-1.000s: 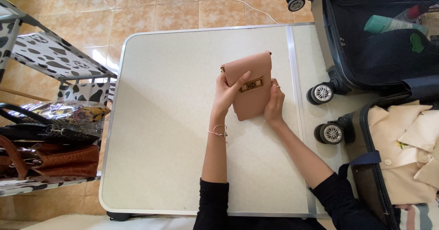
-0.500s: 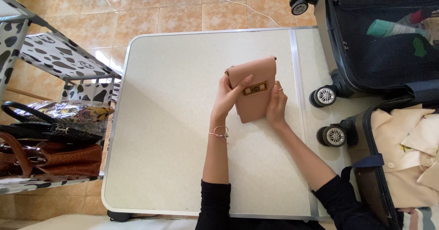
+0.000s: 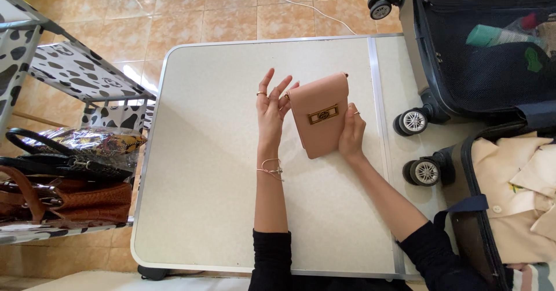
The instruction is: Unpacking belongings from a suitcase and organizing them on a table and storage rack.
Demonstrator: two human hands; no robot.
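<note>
A small pink purse (image 3: 320,119) with a gold clasp lies flat on the white folding table (image 3: 220,169). My right hand (image 3: 351,133) grips the purse's right edge, thumb under or against its side. Just left of the purse, my left hand (image 3: 271,108) is lifted with its fingers spread; it holds nothing and sits close to the purse's left edge. A thin bracelet circles my left wrist.
An open dark suitcase (image 3: 480,53) with bottles in a mesh pocket stands at the right, a beige shirt (image 3: 521,192) folded in its lower half. At the left a cow-patterned rack (image 3: 75,71) holds several handbags (image 3: 63,169). Tiled floor lies beyond the table.
My left hand has let go of the purse's front and moved left, fingers spread. The right hand keeps its hold on the right edge.
</note>
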